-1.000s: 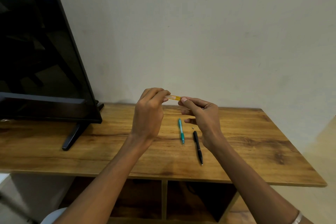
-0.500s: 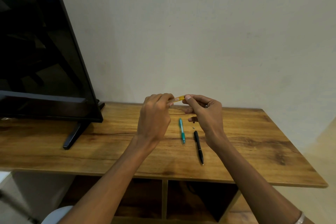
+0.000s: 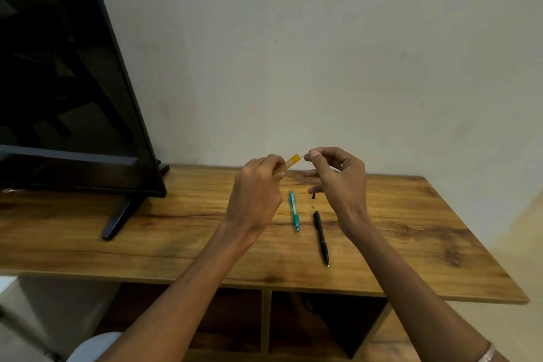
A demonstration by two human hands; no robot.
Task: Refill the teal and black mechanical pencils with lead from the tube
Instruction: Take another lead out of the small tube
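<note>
- Above the wooden desk [image 3: 411, 229], the left hand [image 3: 255, 194] grips the yellow lead tube [image 3: 289, 162], tilted with its open end toward the right hand [image 3: 338, 176].
- Half a second ago the right fingertips sat against the tube's mouth; now they have drawn a little to the right, and a thin lead [image 3: 302, 156] shows between the tube and the pinching thumb and forefinger.
- My reading: a lead is being drawn out of the tube, so extraction is nearly finished and loading a pencil comes next.
- Neither pencil has moved: the teal mechanical pencil [image 3: 294, 210] and the black mechanical pencil [image 3: 321, 236] lie side by side on the desk below the hands, tips toward the person.
- Counts: two pencils, one tube, one lead visible; two small dark bits [image 3: 313, 196] lie just beyond the black pencil's far end, possibly its cap parts, too small to tell.
- One television [image 3: 73, 82] stands at the desk's left end, well apart from the work.
- The lead looks brittle, so a light pinch seems wise.
</note>
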